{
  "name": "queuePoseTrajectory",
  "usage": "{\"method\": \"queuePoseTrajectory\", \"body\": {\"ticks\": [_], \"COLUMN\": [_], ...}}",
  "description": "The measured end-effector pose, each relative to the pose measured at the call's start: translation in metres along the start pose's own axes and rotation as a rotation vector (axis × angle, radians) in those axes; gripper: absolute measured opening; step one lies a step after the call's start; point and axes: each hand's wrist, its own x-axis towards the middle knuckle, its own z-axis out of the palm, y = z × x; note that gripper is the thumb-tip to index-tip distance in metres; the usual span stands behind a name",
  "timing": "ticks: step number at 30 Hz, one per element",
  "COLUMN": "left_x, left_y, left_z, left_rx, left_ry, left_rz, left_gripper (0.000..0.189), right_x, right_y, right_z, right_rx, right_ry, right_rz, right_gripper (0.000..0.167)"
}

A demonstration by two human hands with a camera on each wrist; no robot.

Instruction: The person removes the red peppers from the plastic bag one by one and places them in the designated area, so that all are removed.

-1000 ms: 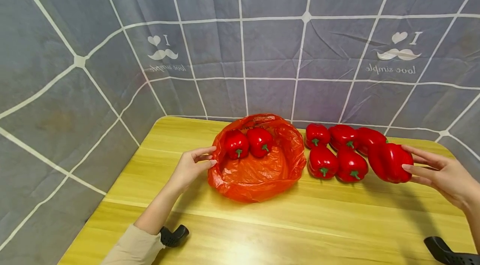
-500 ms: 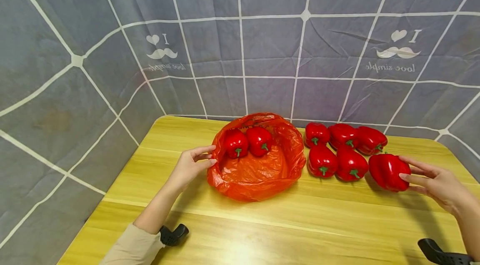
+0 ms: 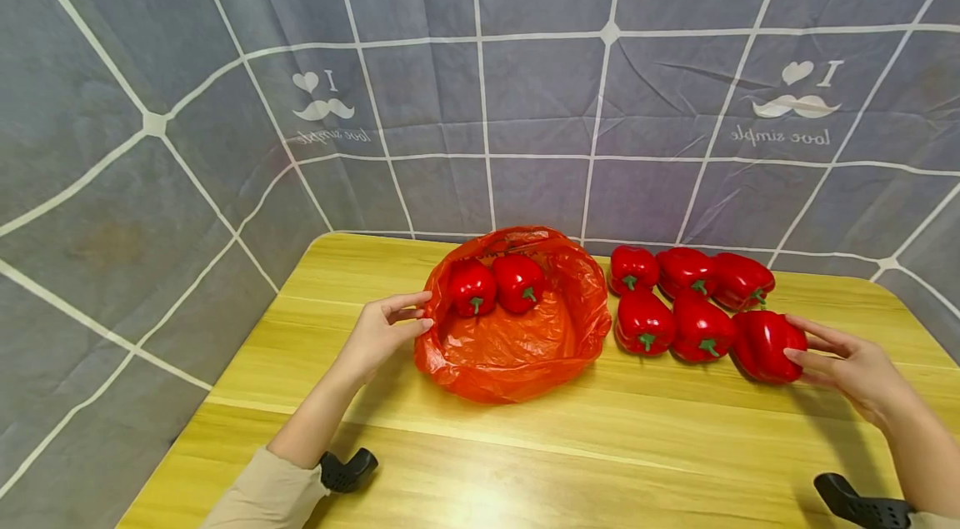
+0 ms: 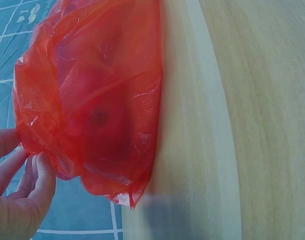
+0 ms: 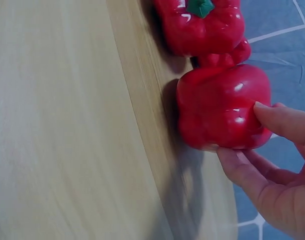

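An opened red plastic bag (image 3: 517, 383) stands on the table with its mouth up. Two red bell peppers (image 3: 519, 283) lie inside it, stems toward the front. At the bag's left rim my left hand (image 3: 381, 337) pinches the plastic; the left wrist view shows its fingers at the bag's edge (image 4: 47, 145). My right hand (image 3: 855, 366) holds another bell pepper (image 3: 767, 346) by its right side, fingers and thumb around its end. In the right wrist view this held bell pepper (image 5: 222, 107) sits low over the tabletop, very close to its neighbour.
Several more red bell peppers (image 3: 703, 327) stand in two rows right of the bag. A grey curtain (image 3: 540, 96) with white lines hangs behind and to the left of the wooden table (image 3: 600, 462). Black wrist mounts (image 3: 348, 471) sit on both forearms.
My right hand has lowered the bell pepper and moved it left, up beside the front row. The left hand and the bag stay in place.
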Motion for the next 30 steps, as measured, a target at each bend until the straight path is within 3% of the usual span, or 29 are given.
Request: {"method": "queuePoseTrajectory", "body": {"ticks": [8, 16, 24, 30], "left_x": [0.0, 0.0, -0.001, -0.001], "left_y": [0.001, 0.002, 0.002, 0.002], "left_z": [0.001, 0.0, 0.001, 0.001], "left_rx": [-0.006, -0.001, -0.002, -0.001], "left_ry": [-0.006, -0.004, -0.006, -0.006], "left_rz": [0.002, 0.006, 0.001, 0.002], "left_gripper": [0.04, 0.04, 0.04, 0.039], "right_x": [0.004, 0.009, 0.013, 0.014], "right_y": [-0.002, -0.002, -0.004, -0.004], "right_z": [0.005, 0.001, 0.006, 0.005], "right_rx": [0.001, 0.014, -0.142, -0.136], "right_ry": [0.055, 0.018, 0.054, 0.074], "right_rz": [0.061, 0.051, 0.04, 0.056], "right_gripper": [0.049, 0.049, 0.048, 0.047]}}
